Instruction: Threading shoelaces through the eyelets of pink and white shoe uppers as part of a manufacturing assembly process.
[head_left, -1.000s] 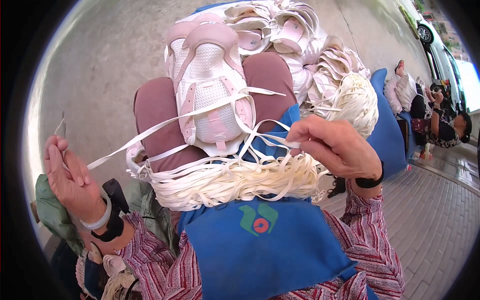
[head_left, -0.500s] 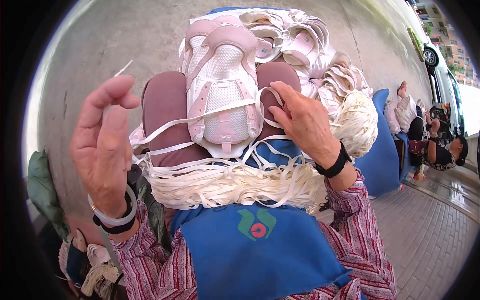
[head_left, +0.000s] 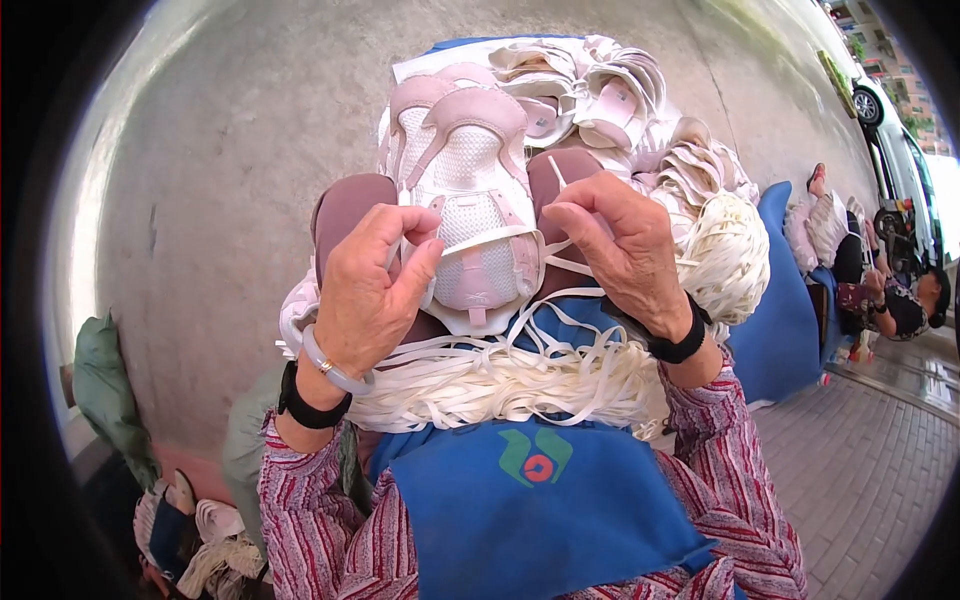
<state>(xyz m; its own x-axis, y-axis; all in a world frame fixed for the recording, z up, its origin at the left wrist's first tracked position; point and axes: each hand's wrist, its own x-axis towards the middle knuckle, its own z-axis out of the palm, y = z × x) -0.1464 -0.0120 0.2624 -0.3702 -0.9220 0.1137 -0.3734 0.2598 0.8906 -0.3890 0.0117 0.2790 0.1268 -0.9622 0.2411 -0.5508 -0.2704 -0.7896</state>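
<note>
A white and pale pink shoe upper [head_left: 482, 145] lies across my lap between my knees, its toe towards me. A flat white shoelace [head_left: 480, 239] runs across its front through the eyelet sides. At the upper's left edge, my left hand [head_left: 362, 285] has its thumb and fingers curled in on the lace. My right hand [head_left: 632, 245] is to the right of the upper, fingers bent in a pinch, with a lace tip [head_left: 556, 172] standing up above them. The exact grip of both hands is partly hidden. Nearer me, a thick bundle of white shoelaces [head_left: 480, 385] lies above my blue apron [head_left: 560, 530].
Stacked shoe uppers [head_left: 615, 95] stand beyond my knees, with a round bundle of laces [head_left: 725, 258] at their right. A blue cloth-like sheet [head_left: 765, 335] hangs beside it. At far right another person [head_left: 905, 305] sits near more uppers. A green bag [head_left: 105, 385] is at left.
My left hand has moved in from the far left to the upper's left edge, and the lace lies shorter across the front. A lace tip now shows above my right hand.
</note>
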